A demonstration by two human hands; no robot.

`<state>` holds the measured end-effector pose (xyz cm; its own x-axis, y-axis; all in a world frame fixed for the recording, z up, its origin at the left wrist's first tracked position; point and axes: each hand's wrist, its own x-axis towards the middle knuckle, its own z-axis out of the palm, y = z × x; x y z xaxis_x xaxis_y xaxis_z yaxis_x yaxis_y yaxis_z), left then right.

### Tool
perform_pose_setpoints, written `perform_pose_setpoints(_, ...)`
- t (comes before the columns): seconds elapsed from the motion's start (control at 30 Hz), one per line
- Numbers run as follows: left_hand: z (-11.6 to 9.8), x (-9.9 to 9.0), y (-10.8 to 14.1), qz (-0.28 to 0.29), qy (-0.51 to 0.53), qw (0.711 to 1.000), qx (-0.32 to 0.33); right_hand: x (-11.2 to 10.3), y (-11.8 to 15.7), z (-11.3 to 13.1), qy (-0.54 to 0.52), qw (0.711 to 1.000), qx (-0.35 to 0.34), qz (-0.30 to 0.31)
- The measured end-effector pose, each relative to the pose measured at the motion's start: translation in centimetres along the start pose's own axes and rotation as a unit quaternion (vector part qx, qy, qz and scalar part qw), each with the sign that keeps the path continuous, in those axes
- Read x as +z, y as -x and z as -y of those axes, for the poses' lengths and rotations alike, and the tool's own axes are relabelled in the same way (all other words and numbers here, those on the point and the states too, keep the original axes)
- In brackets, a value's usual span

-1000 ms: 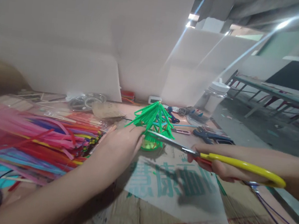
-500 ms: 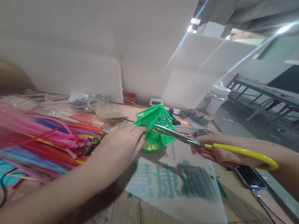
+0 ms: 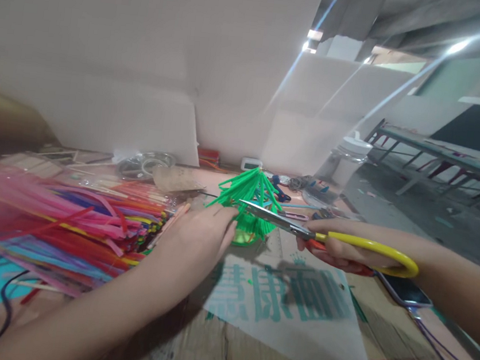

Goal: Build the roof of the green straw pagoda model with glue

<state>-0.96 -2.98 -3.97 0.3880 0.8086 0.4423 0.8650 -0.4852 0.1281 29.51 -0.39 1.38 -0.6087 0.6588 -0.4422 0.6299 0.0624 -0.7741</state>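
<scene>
A small green cone-shaped tree (image 3: 248, 184) made of pipe cleaners stands on the table, its strands sloping down from a pointed top. My left hand (image 3: 199, 233) is closed at its left side, gripping lower green pipe cleaners; the fingertips are partly hidden behind the hand. In my right hand (image 3: 338, 250) is a pair of scissors (image 3: 281, 221) with yellow and red handles. The blades point left across the front of the tree and look nearly closed. Whether they touch a strand I cannot tell.
Bundles of coloured pipe cleaners (image 3: 67, 212) lie on the left. A printed translucent sheet (image 3: 287, 330) lies in front of the tree. A phone (image 3: 405, 290) with a cable is at the right, and a clear bottle (image 3: 348, 160) stands behind. White boards (image 3: 127, 63) rise at the back.
My right hand and the scissors have shifted slightly left, so the blade tips reach further across the tree. My left hand stays at the tree's left side, nearly unmoved.
</scene>
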Motion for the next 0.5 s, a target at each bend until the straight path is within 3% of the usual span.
perform_pose_setpoints(0.27, 0.1, 0.4, 0.1, -0.002, -0.004, 1.000, 0.018, 0.5, -1.5, -1.8, 0.140, 0.983, -0.064, -0.097)
perform_pose_setpoints(0.5, 0.1, 0.3, 0.2, -0.008, -0.011, 1.000, 0.021, 0.9, -0.9, -0.5, 0.154, 0.984, -0.070, -0.058)
